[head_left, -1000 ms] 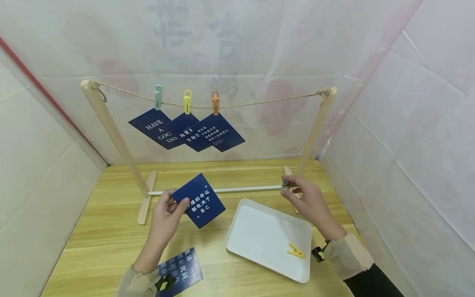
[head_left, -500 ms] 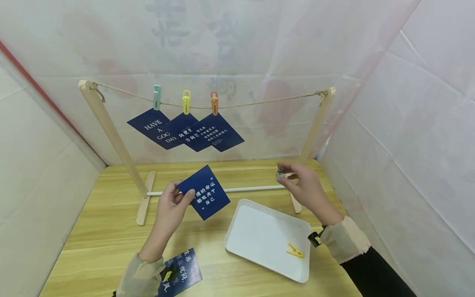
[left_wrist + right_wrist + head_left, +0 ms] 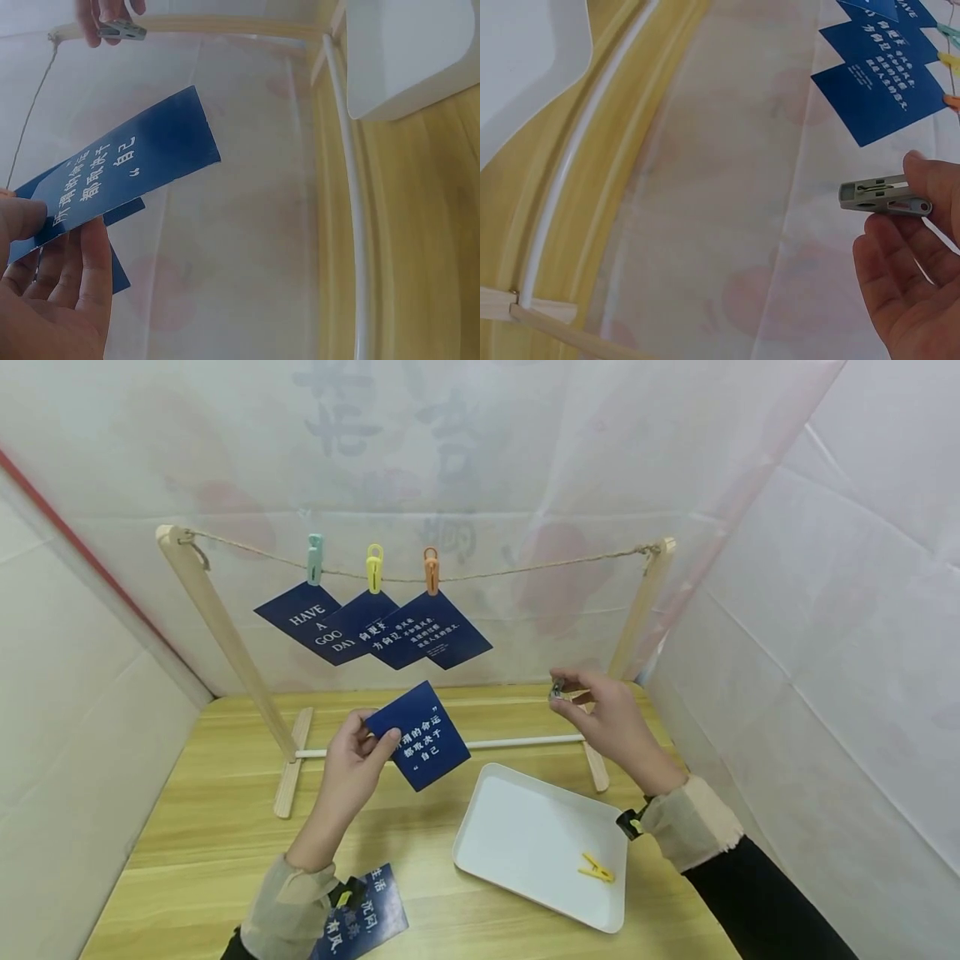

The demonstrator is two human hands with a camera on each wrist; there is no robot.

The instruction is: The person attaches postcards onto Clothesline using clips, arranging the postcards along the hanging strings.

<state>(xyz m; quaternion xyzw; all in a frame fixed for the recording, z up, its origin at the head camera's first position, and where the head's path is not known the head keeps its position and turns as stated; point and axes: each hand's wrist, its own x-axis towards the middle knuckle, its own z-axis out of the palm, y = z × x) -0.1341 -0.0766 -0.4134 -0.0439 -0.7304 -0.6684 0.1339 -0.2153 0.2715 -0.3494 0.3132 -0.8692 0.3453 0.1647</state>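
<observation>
My left hand (image 3: 356, 758) pinches a dark blue card (image 3: 422, 737) with white lettering at its left corner, thumb in front and fingers behind. In my right hand (image 3: 606, 713) a grey-green clothespin (image 3: 881, 195) is held between thumb and fingers, right of the card and below the string. Three blue cards hang by their corners from the twine (image 3: 525, 570), partly overlapping. A teal clothespin (image 3: 315, 560), a yellow clothespin (image 3: 375, 568) and an orange clothespin (image 3: 431, 571) hold them there. Another blue card (image 3: 378, 906) lies on the table, partly behind my left sleeve.
A white tray (image 3: 525, 835) with a yellow clothespin (image 3: 597, 867) in it sits at the front right. The twine spans two wooden posts (image 3: 225, 639), joined low down by a white rod (image 3: 517, 742). White sheets enclose the table (image 3: 195, 843) at the back and sides.
Both hands have risen away from the table. The left has brought its card up and slightly right; the right has brought the clothespin up and left.
</observation>
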